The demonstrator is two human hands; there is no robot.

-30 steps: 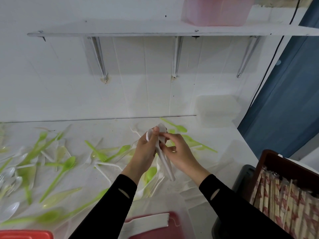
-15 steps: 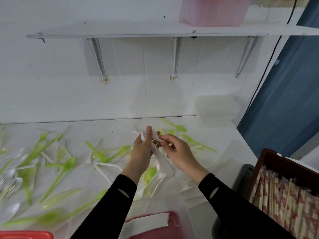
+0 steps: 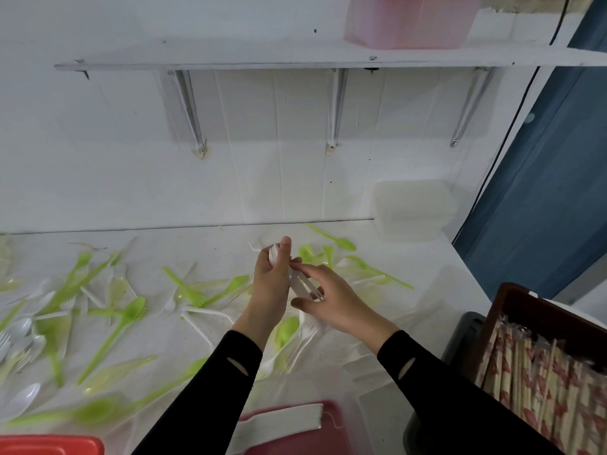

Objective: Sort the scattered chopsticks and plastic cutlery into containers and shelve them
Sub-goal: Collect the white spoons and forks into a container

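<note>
White counter (image 3: 223,251) | left hand (image 3: 269,287) grips white forks (image 3: 299,284) | right hand (image 3: 338,307) pinches their tines

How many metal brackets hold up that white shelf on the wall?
3, all under the shelf: the left bracket, the middle bracket and the right bracket. Another may lie past the picture's right edge.

no readable text, labels or numbers anywhere
</note>
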